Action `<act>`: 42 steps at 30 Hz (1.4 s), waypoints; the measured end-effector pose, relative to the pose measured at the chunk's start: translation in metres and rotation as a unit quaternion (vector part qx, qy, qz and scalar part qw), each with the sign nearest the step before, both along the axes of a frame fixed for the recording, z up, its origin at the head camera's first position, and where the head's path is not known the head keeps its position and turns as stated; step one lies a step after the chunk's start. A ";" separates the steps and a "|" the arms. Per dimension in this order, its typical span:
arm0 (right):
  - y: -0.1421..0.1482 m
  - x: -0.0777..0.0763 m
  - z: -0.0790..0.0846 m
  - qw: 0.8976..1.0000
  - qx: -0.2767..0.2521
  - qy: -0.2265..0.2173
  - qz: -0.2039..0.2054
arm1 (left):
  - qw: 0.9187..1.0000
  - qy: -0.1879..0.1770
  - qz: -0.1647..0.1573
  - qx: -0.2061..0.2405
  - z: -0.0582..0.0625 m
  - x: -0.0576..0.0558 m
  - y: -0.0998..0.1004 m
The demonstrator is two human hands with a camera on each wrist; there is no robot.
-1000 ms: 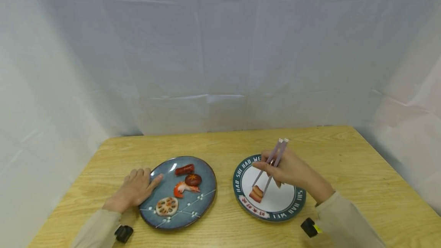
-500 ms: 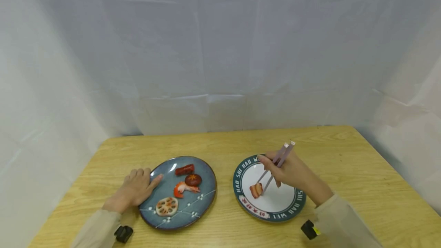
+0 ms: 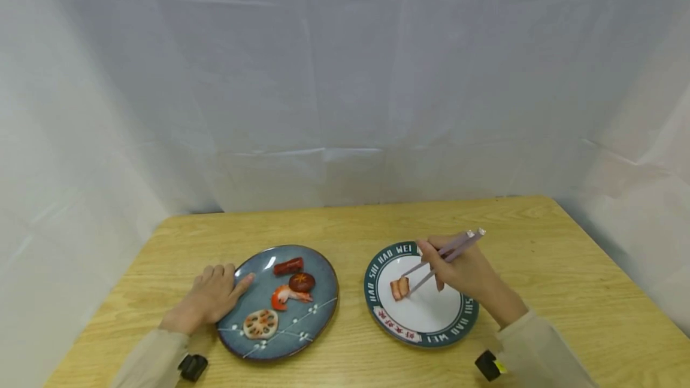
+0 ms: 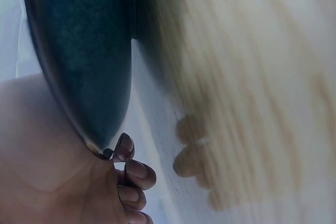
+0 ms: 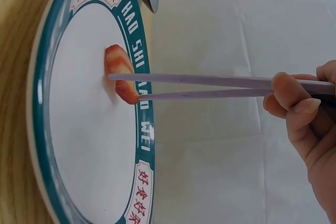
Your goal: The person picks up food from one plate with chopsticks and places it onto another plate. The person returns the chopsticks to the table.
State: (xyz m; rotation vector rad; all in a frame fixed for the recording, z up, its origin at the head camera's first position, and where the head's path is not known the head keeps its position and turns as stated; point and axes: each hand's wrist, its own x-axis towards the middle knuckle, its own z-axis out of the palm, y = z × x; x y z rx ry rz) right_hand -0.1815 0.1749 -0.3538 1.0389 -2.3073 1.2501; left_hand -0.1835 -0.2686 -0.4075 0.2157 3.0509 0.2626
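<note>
My left hand (image 3: 212, 295) grips the left rim of a blue-grey plate (image 3: 259, 289), thumb over the top; in the left wrist view its fingers (image 4: 137, 174) curl below the rim. In my right hand (image 3: 458, 265) is a pair of light purple chopsticks (image 3: 450, 250), slanting down to the left. Their tips are at a small piece of striped pork belly (image 3: 399, 288), which lies on a white plate with a green lettered rim (image 3: 372, 280). From the right wrist camera, one chopstick tip crosses the pork belly (image 5: 118, 61) and the other meets its end.
On the blue-grey plate lie a red sausage piece (image 3: 288, 266), a brown mushroom cap (image 3: 302, 282), a shrimp (image 3: 290, 296) and a lotus root slice (image 3: 261, 323). The wooden table (image 3: 350, 352) has white sheeting (image 3: 345, 106) behind it and at its sides.
The pork belly has turned and shifted slightly toward the plate's far side. The chopsticks have tilted lower, their upper ends swinging right, with the right hand. My left hand stays put.
</note>
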 end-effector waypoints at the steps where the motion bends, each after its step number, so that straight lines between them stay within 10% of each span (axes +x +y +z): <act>1: 0.001 0.000 -0.001 1.000 -0.004 -0.005 -0.005 | 1.000 0.000 0.000 0.000 0.000 0.000 0.000; 18: 0.010 0.000 0.002 0.973 0.021 -0.196 -0.121 | 1.000 0.006 -0.001 0.002 -0.004 -0.001 -0.002; 29: 0.005 0.000 -0.009 0.989 -0.078 -0.094 -0.083 | 1.000 0.013 -0.005 0.000 -0.004 -0.002 -0.002; 42: 0.006 -0.002 -0.018 0.985 -0.136 -0.047 -0.090 | 1.000 0.018 -0.005 0.000 -0.003 -0.001 -0.001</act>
